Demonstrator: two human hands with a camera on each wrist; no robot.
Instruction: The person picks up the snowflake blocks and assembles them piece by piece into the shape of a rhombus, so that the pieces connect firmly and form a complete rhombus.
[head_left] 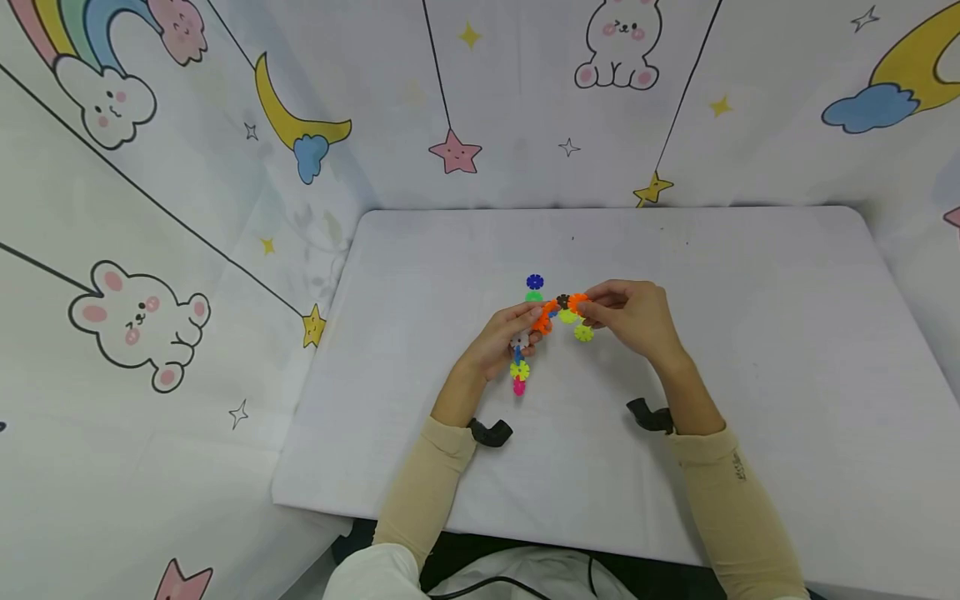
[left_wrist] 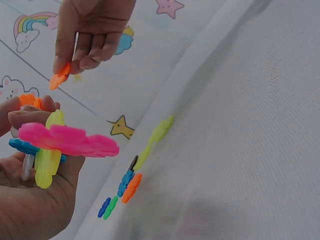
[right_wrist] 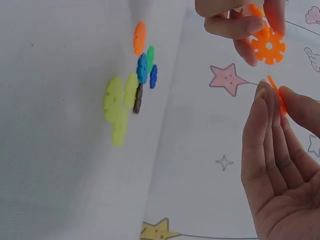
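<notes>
My left hand grips a joined string of notched plastic snowflake discs above the table. A pink disc sits at its lower end, slotted to a yellow disc, with blue and white discs further up. At the other end an orange disc sticks out past the left fingers. Between thumb and fingertips, my right hand pinches a single orange disc. A small gap separates this disc from the string's orange end.
Loose discs lie on the white table beyond the hands: dark blue, green, blue, orange, dark brown and several yellow ones. Black wrist mounts stick out from both wrists. A patterned cloth hangs behind.
</notes>
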